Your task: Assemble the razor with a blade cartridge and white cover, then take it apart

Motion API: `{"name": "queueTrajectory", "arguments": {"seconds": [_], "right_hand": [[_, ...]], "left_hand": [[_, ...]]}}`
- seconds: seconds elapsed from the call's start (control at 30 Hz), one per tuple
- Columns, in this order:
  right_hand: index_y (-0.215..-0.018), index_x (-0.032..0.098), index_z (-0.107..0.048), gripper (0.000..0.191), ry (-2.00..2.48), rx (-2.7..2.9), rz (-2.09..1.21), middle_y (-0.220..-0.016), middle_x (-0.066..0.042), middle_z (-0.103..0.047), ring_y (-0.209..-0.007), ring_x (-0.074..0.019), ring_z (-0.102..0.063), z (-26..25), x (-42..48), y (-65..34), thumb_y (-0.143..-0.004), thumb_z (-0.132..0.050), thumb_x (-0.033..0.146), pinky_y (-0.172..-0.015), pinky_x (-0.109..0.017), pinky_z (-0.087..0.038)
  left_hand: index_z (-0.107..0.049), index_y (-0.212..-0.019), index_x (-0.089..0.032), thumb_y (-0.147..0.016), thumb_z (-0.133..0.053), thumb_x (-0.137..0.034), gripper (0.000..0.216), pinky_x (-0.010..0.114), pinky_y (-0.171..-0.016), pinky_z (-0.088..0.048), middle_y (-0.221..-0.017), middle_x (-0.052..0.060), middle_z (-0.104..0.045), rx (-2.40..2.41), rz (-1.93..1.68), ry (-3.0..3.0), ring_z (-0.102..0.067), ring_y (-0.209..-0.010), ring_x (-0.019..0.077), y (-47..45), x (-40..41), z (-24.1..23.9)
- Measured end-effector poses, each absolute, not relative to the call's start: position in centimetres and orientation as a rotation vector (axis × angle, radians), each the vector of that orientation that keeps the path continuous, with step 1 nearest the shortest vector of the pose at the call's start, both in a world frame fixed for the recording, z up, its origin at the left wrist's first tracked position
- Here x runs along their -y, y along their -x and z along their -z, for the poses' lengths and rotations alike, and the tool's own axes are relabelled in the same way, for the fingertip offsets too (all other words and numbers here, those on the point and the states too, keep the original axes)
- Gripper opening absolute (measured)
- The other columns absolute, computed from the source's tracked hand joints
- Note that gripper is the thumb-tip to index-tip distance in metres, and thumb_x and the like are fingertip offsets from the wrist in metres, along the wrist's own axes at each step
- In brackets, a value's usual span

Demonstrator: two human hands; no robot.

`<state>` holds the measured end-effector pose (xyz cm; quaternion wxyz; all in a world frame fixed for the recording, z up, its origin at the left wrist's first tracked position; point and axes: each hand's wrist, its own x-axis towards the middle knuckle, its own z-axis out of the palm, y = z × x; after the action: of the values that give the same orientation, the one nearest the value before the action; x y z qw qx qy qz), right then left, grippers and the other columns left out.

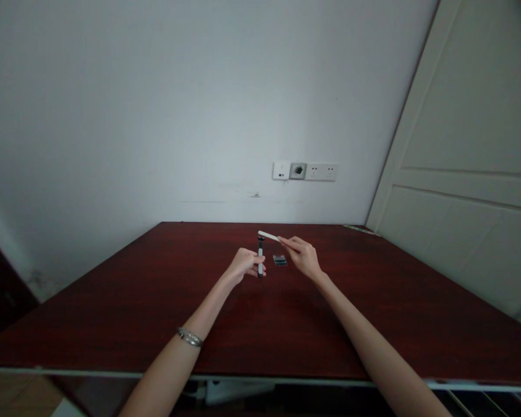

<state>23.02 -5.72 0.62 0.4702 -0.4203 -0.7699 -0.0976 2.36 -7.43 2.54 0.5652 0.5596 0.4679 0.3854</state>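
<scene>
Above the glossy red-brown table, a slim black-and-white rod is gripped upright by the braceleted left hand. Just above its top, a flat white strip is pinched by the right hand. A small dark rectangular pack is laid on the tabletop between the hands.

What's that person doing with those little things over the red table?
A person is using both bare hands above a dark red table. The left hand grips a slim black and white stick and holds it upright. The right hand pinches a thin white piece by one end, and its other end is just over the stick's top. A small dark pack lies on the table between the hands. They are too small to tell exactly what they are.
</scene>
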Motion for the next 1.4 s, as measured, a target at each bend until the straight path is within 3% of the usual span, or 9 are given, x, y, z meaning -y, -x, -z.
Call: {"name": "queueTrajectory", "arguments": {"seconds": [1.4], "right_hand": [[-0.111,0.027,-0.062,0.029,0.958,1.854,0.185,-0.081,-0.002,-0.064,-0.066,-0.0111,-0.058,-0.3,5.2,-23.9,-0.087,-0.047,0.031,-0.06,-0.02,-0.043]], "left_hand": [[-0.059,-0.064,-0.007,-0.067,-0.066,-0.029,0.023,0.027,-0.048,-0.048,-0.061,0.009,-0.064,-1.033,-0.932,-1.361,-0.063,-0.051,0.0181,-2.8,7.5,-1.8]]}}
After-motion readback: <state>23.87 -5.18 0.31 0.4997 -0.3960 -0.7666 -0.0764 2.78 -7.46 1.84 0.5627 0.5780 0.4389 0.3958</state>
